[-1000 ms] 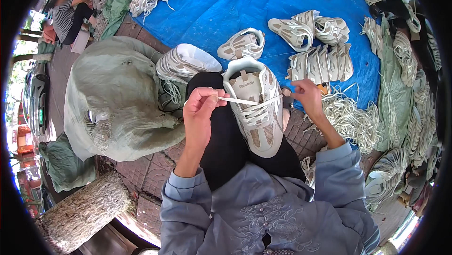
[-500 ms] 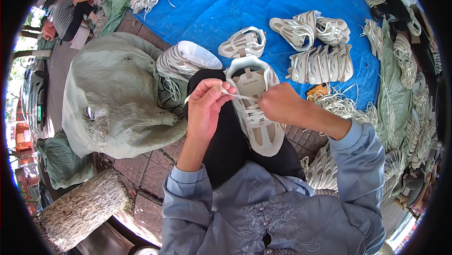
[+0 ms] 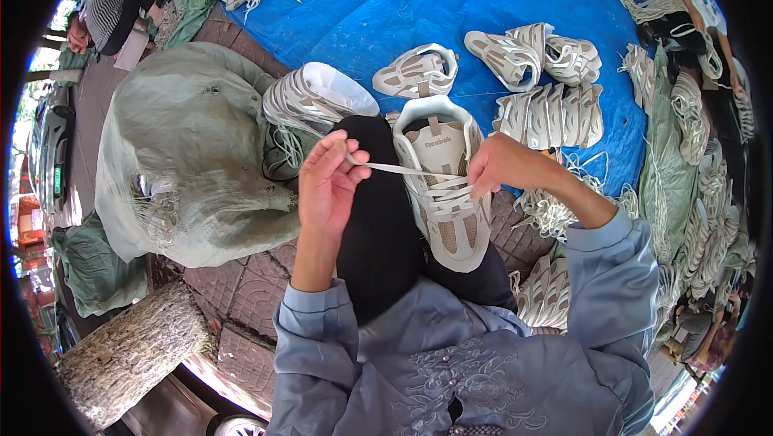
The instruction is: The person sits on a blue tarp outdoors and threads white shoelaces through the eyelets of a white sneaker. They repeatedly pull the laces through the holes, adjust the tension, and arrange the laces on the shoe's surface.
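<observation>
A beige and white shoe upper [image 3: 456, 231] rests on my thigh, its toe toward me and its padded collar away from me. Crossed white laces run over its middle. My left hand [image 3: 328, 182] pinches one white shoelace [image 3: 400, 169], which stretches taut across to the upper's right eyelet edge. At that edge my right hand [image 3: 509, 166] is closed, its fingers curled against the side of the upper. What sits between those fingertips is hidden.
A blue tarp [image 3: 378, 13] ahead carries a single upper [image 3: 417, 71] and a row of nested uppers [image 3: 551, 116]. A bulky sack [image 3: 193, 154] and stacked uppers [image 3: 314, 98] stand at left. Loose laces [image 3: 555, 206] lie at right. A stone block [image 3: 137, 351] is lower left; people sit farther off.
My left hand has moved left and slightly down, drawing out a longer stretch of lace. My right hand has shifted a little right and its fingers have turned toward the upper's edge.
</observation>
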